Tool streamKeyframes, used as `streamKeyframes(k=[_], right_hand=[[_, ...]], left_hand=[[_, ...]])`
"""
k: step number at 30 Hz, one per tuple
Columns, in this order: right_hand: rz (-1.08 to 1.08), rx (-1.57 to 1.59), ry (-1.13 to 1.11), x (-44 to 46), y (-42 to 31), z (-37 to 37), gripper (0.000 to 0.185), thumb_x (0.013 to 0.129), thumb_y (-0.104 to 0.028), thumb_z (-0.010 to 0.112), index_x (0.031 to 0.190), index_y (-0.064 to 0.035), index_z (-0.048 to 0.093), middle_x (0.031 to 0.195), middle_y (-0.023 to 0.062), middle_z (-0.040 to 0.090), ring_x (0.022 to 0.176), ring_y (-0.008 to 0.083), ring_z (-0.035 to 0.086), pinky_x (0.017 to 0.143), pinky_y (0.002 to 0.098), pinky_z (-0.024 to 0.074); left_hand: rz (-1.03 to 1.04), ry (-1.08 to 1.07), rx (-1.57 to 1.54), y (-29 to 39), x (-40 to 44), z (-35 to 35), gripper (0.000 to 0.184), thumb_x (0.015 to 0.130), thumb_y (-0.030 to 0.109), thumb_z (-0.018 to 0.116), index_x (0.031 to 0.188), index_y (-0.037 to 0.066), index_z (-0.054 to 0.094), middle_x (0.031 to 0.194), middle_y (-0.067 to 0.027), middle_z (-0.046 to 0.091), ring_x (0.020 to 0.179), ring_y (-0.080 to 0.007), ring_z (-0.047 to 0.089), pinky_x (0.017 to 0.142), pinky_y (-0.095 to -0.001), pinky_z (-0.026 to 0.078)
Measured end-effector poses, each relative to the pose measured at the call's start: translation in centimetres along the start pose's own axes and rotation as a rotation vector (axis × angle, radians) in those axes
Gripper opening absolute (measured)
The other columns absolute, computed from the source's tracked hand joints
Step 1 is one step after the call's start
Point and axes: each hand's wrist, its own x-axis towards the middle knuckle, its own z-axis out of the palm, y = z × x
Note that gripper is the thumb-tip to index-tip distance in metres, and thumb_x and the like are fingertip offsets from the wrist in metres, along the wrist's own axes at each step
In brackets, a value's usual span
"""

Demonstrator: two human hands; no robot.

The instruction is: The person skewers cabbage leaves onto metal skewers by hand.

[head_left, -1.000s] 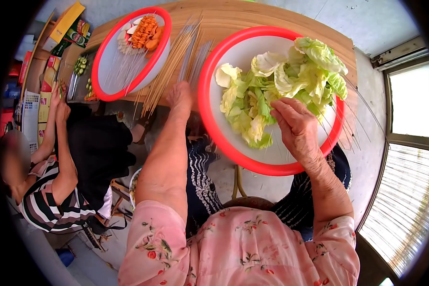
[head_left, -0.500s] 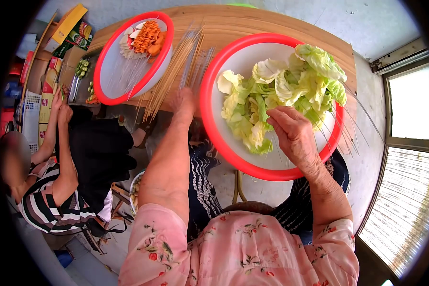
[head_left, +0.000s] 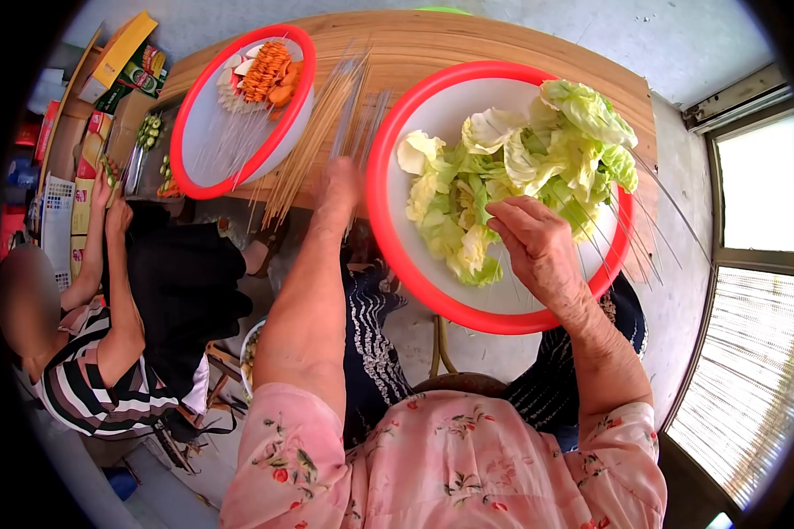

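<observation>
Right hand (head_left: pixel 538 245) has edged leftward over lettuce (head_left: pixel 503 181)

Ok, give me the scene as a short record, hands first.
left hand: at the bamboo skewers' near ends; hold unclear
right hand: fingers bunched over the lettuce; contents hidden
right basin: red rim, lettuce, thin skewers jutting out
left basin: red rim, orange and white pieces
surface: wooden table
nearby: co-worker, hands raised
</observation>
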Motion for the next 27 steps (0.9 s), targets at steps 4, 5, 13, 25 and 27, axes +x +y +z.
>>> streamKeyframes(k=[4,5,13,25,27], right_hand=[[-0.003,0.002,-0.012,0.0,0.1,0.1,0.016,0.077,-0.002,0.064,0.092,0.0001,0.063,0.087,0.0158,0.062,0.078,0.0325,0.062,0.065,0.0377,0.0510],[-0.005,0.003,-0.011,0.0,0.0,0.1,0.016,0.077,-0.002,0.064,0.092,0.0000,0.063,0.086,0.0158,0.062,0.078,0.0325,0.062,0.065,0.0377,0.0510],[-0.007,0.001,-0.042,0.1,0.1,0.0,0.016,0.077,-0.001,0.063,0.093,-0.0002,0.062,0.085,0.0158,0.062,0.077,0.0321,0.062,0.065,0.0374,0.0509],[0.087,0.024,0.211,1.9,0.3,-0.4,0.052,0.080,0.002,0.062,0.128,-0.0128,0.049,0.091,0.0119,0.061,0.078,0.0224,0.063,0.069,0.0308,0.0513],[0.086,-0.055,0.242,2.3,0.1,-0.6,0.054,0.079,0.002,0.063,0.129,-0.0142,0.049,0.092,0.0120,0.060,0.079,0.0230,0.063,0.069,0.0316,0.0517]], left_hand=[[-0.031,0.090,-0.126,-0.6,0.8,0.5,0.032,0.075,0.036,0.063,0.090,0.009,0.070,0.091,-0.0170,0.067,0.087,-0.0320,0.065,0.075,-0.0386,0.051],[-0.049,0.081,-0.110,-0.8,1.0,0.6,0.032,0.074,0.036,0.063,0.090,0.009,0.070,0.090,-0.0170,0.067,0.087,-0.0316,0.065,0.075,-0.0379,0.051],[0.073,0.140,-0.100,-3.5,4.1,1.2,0.020,0.069,0.021,0.064,0.074,0.001,0.065,0.071,-0.0140,0.065,0.059,-0.0242,0.062,0.053,-0.0341,0.047],[0.423,-0.477,-1.214,3.8,-5.9,-5.4,0.011,0.076,0.011,0.055,0.077,0.000,0.056,0.062,-0.0056,0.054,0.043,-0.0060,0.042,0.038,-0.0182,0.031],[0.472,-0.580,-1.140,5.4,-7.7,-5.3,0.008,0.073,0.009,0.059,0.073,0.002,0.059,0.058,-0.0005,0.055,0.044,-0.0050,0.044,0.040,-0.0189,0.032]])
